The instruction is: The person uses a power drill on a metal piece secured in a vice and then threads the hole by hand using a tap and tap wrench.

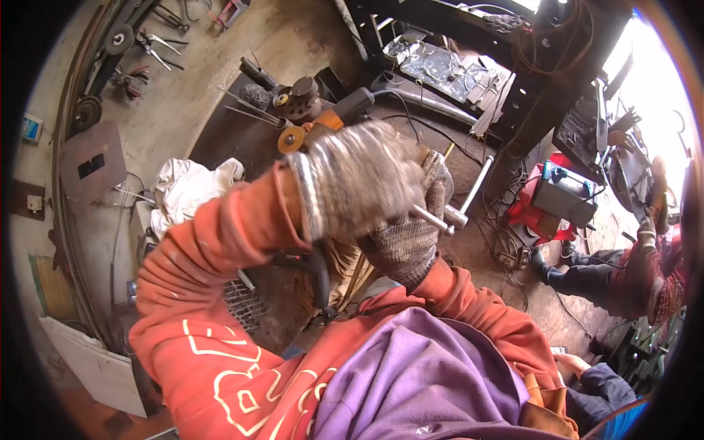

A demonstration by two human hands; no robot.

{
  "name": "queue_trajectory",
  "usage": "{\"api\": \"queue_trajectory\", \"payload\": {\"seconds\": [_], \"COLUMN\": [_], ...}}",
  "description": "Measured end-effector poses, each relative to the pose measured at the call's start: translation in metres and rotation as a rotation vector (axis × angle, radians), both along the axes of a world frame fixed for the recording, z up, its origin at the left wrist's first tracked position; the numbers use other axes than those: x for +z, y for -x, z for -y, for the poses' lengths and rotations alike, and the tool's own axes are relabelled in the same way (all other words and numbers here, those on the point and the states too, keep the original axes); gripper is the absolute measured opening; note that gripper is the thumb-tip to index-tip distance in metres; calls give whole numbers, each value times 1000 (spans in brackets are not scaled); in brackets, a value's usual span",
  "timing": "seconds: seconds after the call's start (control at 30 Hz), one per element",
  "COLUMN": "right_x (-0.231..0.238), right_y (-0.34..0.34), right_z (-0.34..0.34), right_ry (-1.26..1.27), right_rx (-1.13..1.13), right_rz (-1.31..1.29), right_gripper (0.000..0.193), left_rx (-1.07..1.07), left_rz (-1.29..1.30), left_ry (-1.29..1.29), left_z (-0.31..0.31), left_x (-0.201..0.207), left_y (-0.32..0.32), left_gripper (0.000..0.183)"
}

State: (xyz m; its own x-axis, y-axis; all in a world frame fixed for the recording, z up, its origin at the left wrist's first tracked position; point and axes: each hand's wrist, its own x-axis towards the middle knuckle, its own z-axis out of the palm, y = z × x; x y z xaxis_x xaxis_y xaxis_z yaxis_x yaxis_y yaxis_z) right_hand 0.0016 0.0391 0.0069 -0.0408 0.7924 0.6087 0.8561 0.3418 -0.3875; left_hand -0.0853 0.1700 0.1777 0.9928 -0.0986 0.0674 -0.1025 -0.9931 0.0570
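Note:
My left hand (359, 180), in a dirty grey knitted glove smeared by motion, is curled over the top of my right hand. What its fingers grip is hidden. Below and to its right, my gloved right hand (407, 238) is wrapped around a metal tool with a T-shaped bar handle (478, 185). A short round steel rod (433, 218) sticks out between the gloves, close to the bar's lower end. Beyond my left hand lies an orange and black angle grinder (334, 117) with a round disc (291, 139).
White cloth (194, 189) lies left, near a brown plate (92, 163) and pliers (155, 51). Dark metal framework (543, 95) stands far right. A grey box-shaped machine (565, 196) rests by red plastic (522, 209). Another person (653, 268) is at right; another person's hand (573, 363) shows lower right.

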Motion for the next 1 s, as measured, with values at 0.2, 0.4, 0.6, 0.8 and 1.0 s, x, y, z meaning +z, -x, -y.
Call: {"api": "queue_trajectory", "payload": {"seconds": [0.2,0.4,0.6,0.8,1.0], "right_x": [7,-11,-9,-16,-10], "right_y": [-5,3,-3,3,0], "right_z": [-5,-4,-7,-10,-3], "right_ry": [11,-64,-116,132,-53], "right_rx": [-26,-63,-67,77,-28], "right_rz": [24,-55,2,-234,-71], "right_gripper": [63,64,64,61,57], "left_rx": [17,380,906,164,468], "left_rz": [-125,-112,-341,-164,-61], "left_ry": [-142,189,-234,-275,332], "left_z": [-20,1,-48,3,-20], "left_x": [13,-5,-6,4,-20], "left_y": [17,-22,-5,8,-27], "left_gripper": [52,31,56,54,31]}}
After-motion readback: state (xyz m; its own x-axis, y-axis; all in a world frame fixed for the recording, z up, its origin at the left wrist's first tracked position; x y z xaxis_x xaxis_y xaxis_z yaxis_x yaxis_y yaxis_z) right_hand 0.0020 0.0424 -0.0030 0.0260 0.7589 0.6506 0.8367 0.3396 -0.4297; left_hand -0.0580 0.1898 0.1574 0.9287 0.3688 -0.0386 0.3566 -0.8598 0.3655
